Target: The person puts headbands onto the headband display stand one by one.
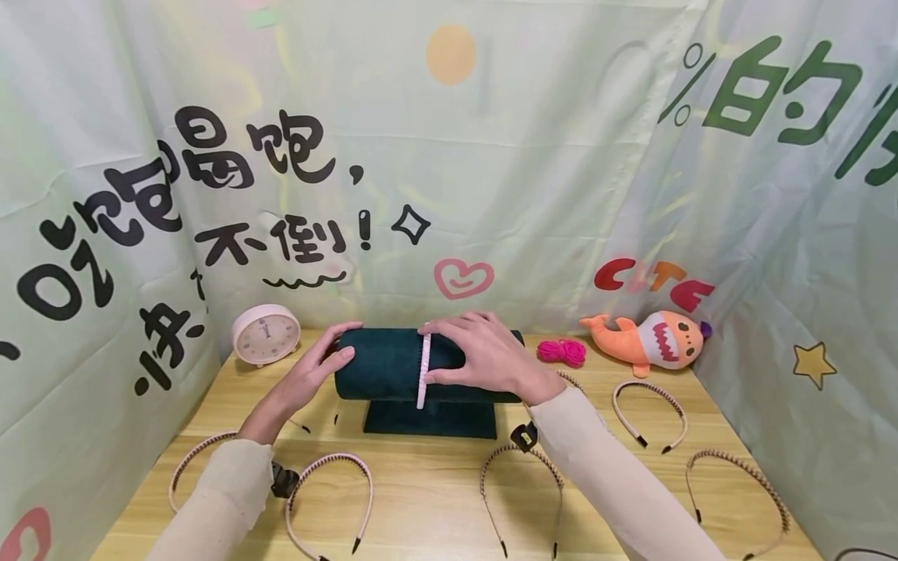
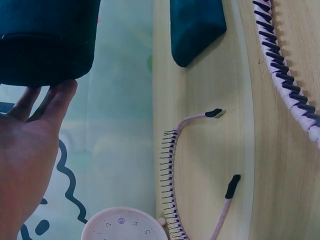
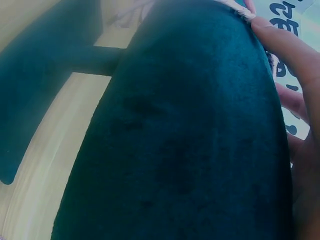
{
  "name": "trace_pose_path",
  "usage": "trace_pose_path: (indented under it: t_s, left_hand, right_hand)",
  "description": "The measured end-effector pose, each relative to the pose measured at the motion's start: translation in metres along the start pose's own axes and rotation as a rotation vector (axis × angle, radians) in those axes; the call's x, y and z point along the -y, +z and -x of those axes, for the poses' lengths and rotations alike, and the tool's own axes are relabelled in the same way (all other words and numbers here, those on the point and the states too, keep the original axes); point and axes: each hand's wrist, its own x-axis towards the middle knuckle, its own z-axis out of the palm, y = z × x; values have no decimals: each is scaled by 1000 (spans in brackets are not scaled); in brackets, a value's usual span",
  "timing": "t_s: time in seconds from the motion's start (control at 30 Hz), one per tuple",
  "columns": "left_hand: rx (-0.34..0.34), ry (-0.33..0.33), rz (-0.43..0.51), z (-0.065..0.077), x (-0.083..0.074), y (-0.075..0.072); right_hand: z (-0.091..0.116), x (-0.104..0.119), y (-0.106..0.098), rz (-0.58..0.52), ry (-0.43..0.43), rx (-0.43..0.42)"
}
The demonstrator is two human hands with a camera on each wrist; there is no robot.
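A dark green velvet headband stand (image 1: 382,365), a padded roll on a flat base, stands at the back middle of the table. Around the roll sits a pale pink headband (image 1: 423,374). My right hand (image 1: 494,358) holds that headband, thumb on the near side and fingers over the top; in the right wrist view the thumb tip meets its pale band (image 3: 239,7). With thumb and fingers spread about the roll's left end, my left hand (image 1: 305,378) holds the stand. In the left wrist view its fingertips go out of sight behind the roll (image 2: 50,55).
Several headbands lie around the table, among them one at front left (image 1: 368,475), one at front middle (image 1: 484,483) and one at right (image 1: 684,413). A pink clock (image 1: 266,335), magenta yarn (image 1: 561,353) and an orange plush toy (image 1: 652,343) line the back by the curtain.
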Motion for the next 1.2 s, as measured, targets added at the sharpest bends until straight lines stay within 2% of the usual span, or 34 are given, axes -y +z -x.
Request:
trace_pose_path:
  t_s: [0.37, 0.57, 0.87, 1.2]
  left_hand:
    - [1, 2, -5, 0, 0, 0]
    - [-2, 11, -3, 0, -1, 1]
    - [-1, 11, -8, 0, -1, 1]
    - [5, 19, -9, 0, -2, 0]
  right_hand:
    - [2, -1, -1, -32, 21, -2]
    - [12, -11, -10, -140, 22, -44]
    - [59, -46, -20, -500, 143, -136]
    - [109, -80, -16, -646, 198, -176]
